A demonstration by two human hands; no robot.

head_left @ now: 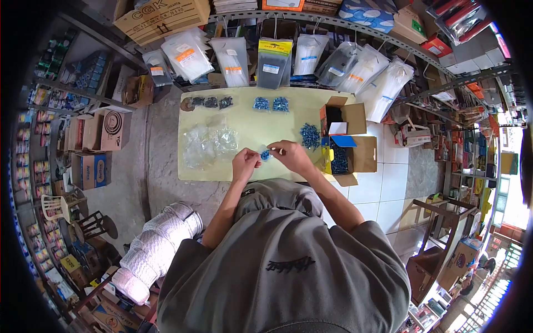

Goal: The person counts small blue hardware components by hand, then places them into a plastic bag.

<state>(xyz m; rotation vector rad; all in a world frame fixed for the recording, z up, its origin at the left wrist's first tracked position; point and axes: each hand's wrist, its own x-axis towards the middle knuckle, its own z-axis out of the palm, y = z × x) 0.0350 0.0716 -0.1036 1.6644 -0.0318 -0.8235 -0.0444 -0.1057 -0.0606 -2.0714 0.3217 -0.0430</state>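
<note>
Close to the near edge of the table, both hands are at a small clear plastic bag (265, 155) with small blue pieces in it. My left hand (246, 164) pinches the bag's left side. My right hand (292, 156) has its fingertips closed at the bag's upper right. To the right lies a loose pile of blue pieces (310, 136), too small to name. An open carton (339, 158) beside it holds more of them. Flat clear plastic bags (210, 145) are spread left of my hands.
The pale yellow table (252, 119) carries two filled blue packs (271, 104) and several packs of dark pieces (211, 102) along its far side. Another open carton (344, 117) stands at the right. Packs of cable ties (276, 64) hang from the shelf behind.
</note>
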